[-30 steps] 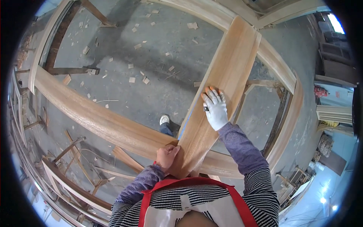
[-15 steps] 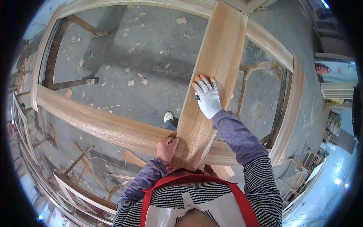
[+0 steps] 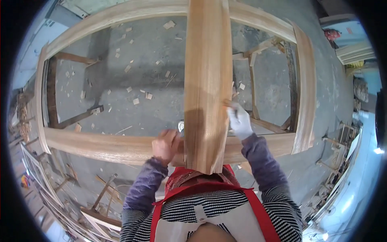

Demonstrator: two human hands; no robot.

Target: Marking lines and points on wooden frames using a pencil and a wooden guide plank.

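Note:
A wide wooden board (image 3: pixel 207 72) lies across the wooden frame, running away from my body with its near end by my apron. My left hand (image 3: pixel 165 145), bare and slightly blurred, is curled closed over the frame's near rail (image 3: pixel 100 145), close to the board's left edge. Any object inside those fingers is hidden. On the other side, my right hand (image 3: pixel 240 121) wears a white glove with orange fingertips. Its bent fingers press together at the board's right edge, around something small and brownish that I cannot make out.
The frame's far rail (image 3: pixel 125 14), right end piece (image 3: pixel 305 88) and left end piece (image 3: pixel 40 97) surround the board. Wooden trestle legs (image 3: pixel 254 80) stand beneath. Wood scraps (image 3: pixel 169 25) litter the concrete floor. More frames (image 3: pixel 100 218) lean at lower left.
My right hand has gone from lying flat on the board to its right edge, nearer me, fingers bent. My left hand has shifted left off the board's edge. The view has turned, so the board looks straighter.

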